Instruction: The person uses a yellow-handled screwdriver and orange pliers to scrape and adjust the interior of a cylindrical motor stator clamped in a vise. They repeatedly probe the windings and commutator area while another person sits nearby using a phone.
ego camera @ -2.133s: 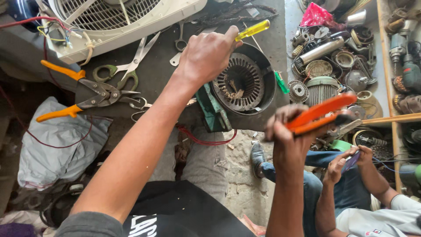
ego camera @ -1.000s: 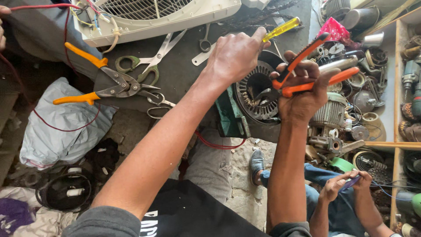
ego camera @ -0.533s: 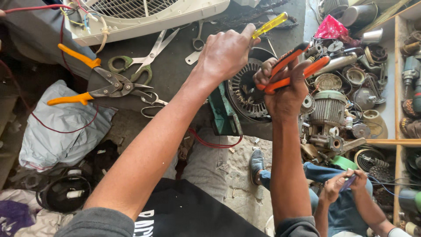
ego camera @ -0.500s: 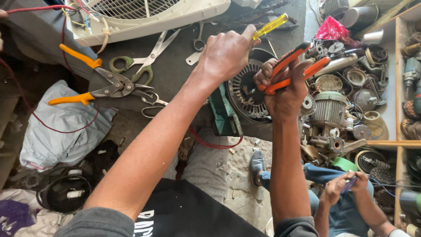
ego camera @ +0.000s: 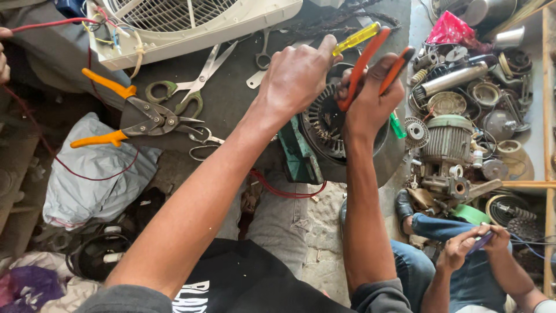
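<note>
Head view: the left hand (ego camera: 295, 75) is closed in a fist around a screwdriver with a clear yellow handle (ego camera: 355, 39), whose end sticks out past the thumb toward the upper right. Just beside it, the right hand (ego camera: 370, 107) is wrapped tight around the orange handles of a pair of pliers (ego camera: 370, 64); the handles rise above the fist and stand slightly apart. The pliers' nose is hidden behind the hand.

Both hands hover over a round motor stator (ego camera: 324, 124), dark, with ribbed metal laminations showing on its inner ring. It sits on the dark bench (ego camera: 231, 98), and a green bracket (ego camera: 298, 153) leans against its left side. A red wire (ego camera: 286, 188) loops out below it.

To the left on the bench lie tin snips with orange handles (ego camera: 124, 116) and, near them, scissors with green handles (ego camera: 191, 87). A white fan housing (ego camera: 191, 23) stands at the top edge. To the right is a heap of motor parts (ego camera: 457, 133). At the lower right, another person's hands (ego camera: 480, 243) hold a small object.
</note>
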